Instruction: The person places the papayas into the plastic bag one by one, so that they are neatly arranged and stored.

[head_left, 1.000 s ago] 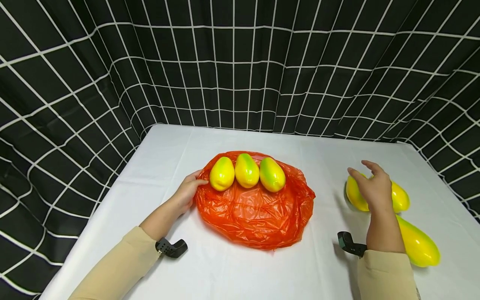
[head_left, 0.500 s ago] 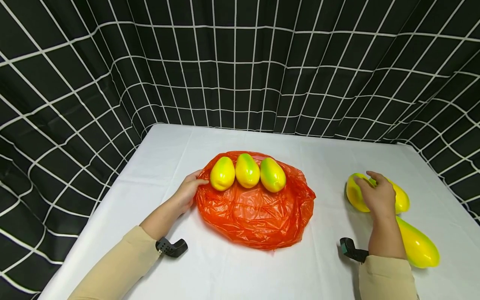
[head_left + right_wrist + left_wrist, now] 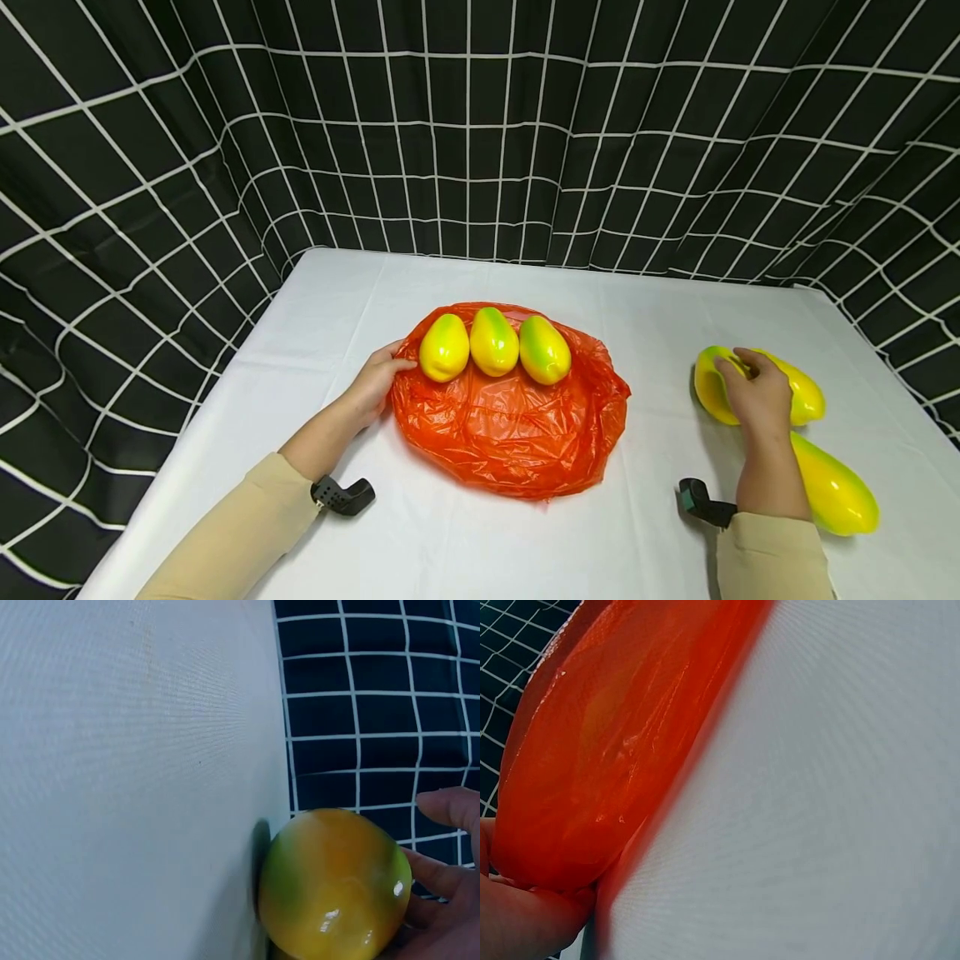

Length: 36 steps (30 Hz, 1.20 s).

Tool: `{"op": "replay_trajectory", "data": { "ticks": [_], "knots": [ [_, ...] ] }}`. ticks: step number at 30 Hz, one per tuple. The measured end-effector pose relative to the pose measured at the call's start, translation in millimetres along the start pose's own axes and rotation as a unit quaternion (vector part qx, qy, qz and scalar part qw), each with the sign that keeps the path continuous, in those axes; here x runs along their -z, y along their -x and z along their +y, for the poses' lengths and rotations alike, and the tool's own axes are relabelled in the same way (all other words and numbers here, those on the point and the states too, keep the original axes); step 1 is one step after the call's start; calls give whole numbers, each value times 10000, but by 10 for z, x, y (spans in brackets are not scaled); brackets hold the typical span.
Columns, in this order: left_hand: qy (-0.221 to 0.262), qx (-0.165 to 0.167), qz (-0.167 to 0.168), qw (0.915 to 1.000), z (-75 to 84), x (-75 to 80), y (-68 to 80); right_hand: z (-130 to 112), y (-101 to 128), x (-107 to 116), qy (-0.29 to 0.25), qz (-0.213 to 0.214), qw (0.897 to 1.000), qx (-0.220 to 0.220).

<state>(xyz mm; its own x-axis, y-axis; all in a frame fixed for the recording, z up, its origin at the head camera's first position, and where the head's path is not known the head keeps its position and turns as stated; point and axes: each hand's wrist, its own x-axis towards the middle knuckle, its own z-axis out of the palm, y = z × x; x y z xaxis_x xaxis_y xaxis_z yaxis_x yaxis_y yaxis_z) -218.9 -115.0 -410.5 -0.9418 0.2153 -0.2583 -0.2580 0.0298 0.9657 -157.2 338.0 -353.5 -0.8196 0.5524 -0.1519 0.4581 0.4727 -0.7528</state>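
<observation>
Three yellow-green mangoes [image 3: 493, 341] lie in a row on the far part of a crumpled orange plastic bag [image 3: 510, 425] spread on the white table [image 3: 450, 542]. My left hand [image 3: 378, 379] rests at the bag's left edge, its thumb reaching toward the leftmost mango [image 3: 444, 347]. The left wrist view shows the bag [image 3: 615, 750] lying against my left hand [image 3: 517, 922]. At the right, my right hand [image 3: 753, 392] grips a fourth mango [image 3: 808, 402] lying on the table. In the right wrist view, fingers [image 3: 442, 885] curl behind that mango [image 3: 334, 881].
A longer yellow-green fruit [image 3: 836, 496] lies beside my right forearm near the table's right edge. A black curtain with a white grid [image 3: 480, 150] hangs around the table on three sides. Small black wrist cameras [image 3: 341, 496] sit on both sleeves.
My right hand has come down from hovering over the mango at the right and has closed its fingers around it. My left hand and the bag have not moved.
</observation>
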Motion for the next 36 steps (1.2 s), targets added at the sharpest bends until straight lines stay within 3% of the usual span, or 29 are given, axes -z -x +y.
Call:
{"op": "replay_trajectory", "data": {
  "ticks": [13, 36],
  "knots": [
    [39, 56, -38, 10000, 9, -8, 9, 92, 37, -108, -406, -125, 9991, 85],
    [4, 74, -20, 10000, 20, -10, 17, 131, 49, -110, -630, -373, 9963, -447]
  ]
}}
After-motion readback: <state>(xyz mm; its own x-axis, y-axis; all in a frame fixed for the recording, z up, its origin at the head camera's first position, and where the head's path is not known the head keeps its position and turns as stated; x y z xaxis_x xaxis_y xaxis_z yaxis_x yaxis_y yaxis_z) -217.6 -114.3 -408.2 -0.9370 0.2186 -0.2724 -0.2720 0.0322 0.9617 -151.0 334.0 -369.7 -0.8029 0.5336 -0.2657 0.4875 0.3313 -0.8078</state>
